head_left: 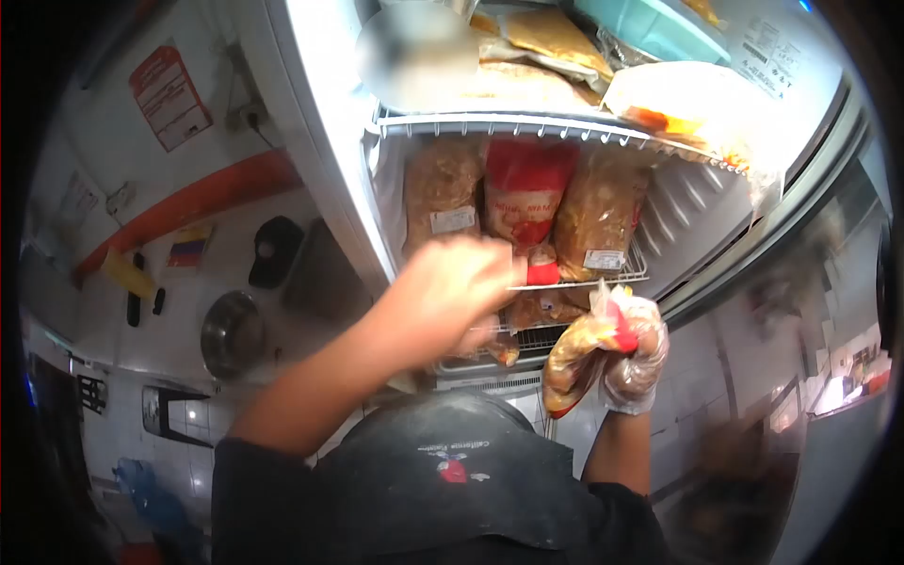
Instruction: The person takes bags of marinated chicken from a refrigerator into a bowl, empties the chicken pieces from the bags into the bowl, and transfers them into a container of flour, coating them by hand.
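Observation:
My left hand (459, 287) is bare and slightly blurred, with its fingers curled in front of the fridge shelf. It is beside the red end (542, 273) of a bag; its fingertips and anything in them are hidden. My right hand (640, 363), in a clear plastic glove, grips a clear plastic bag of yellowish-brown food (568, 365) with red on it. That bag hangs below the shelf's front edge. Behind my left hand stand a bag of brown food (443, 188), a red printed bag (530, 184) and another brown-food bag (603, 212), both brown ones labelled.
Flat food packs (556, 42) and a light-blue tub (659, 28) fill the upper wire shelf (537, 122). More bagged food (546, 306) lies on the lower rack. The fridge's side edge (330, 141) is at left. A metal bowl (232, 331) stands on the left counter.

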Demonstrator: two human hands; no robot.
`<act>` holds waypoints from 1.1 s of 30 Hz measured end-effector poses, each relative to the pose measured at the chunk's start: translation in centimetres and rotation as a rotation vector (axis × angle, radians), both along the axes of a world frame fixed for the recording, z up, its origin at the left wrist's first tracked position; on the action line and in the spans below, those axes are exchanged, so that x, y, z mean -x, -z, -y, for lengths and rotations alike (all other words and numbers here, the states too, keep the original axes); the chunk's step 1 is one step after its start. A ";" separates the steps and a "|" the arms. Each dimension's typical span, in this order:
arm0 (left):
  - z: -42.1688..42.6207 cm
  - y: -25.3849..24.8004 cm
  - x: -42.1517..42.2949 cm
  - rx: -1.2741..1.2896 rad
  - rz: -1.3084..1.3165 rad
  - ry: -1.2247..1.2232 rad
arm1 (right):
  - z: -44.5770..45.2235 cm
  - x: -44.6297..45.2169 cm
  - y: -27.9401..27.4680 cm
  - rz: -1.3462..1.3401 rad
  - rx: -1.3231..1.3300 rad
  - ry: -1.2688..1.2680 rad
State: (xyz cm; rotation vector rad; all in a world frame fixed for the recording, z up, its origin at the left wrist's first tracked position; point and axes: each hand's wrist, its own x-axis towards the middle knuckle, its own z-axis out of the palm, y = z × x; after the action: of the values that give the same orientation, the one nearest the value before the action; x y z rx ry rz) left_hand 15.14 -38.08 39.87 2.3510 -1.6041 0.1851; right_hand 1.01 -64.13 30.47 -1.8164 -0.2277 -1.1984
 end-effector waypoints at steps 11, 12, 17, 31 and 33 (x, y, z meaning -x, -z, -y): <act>-39.1 19.9 -2.0 0.634 -0.182 -1.287 | -5.6 0.0 -0.5 -0.284 0.520 0.100; -42.7 21.8 -1.7 0.648 -0.070 -1.400 | -6.9 -0.2 -0.5 -0.342 0.520 0.098; -58.2 35.6 -1.1 0.718 -0.409 -1.821 | -16.7 -2.9 -1.8 -0.375 0.550 0.018; -55.3 30.9 -1.6 1.081 -1.453 -1.274 | -48.4 -15.0 -3.4 -0.691 0.176 -0.267; -55.8 31.2 -1.3 0.887 -1.444 -1.246 | -51.7 -16.3 -3.5 -0.741 0.052 -0.400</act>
State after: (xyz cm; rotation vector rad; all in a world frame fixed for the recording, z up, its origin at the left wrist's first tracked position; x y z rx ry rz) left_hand 16.49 17.72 8.65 1.5249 0.5702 -0.3981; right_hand 17.34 -12.43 33.99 -2.0110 -0.1788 -0.2087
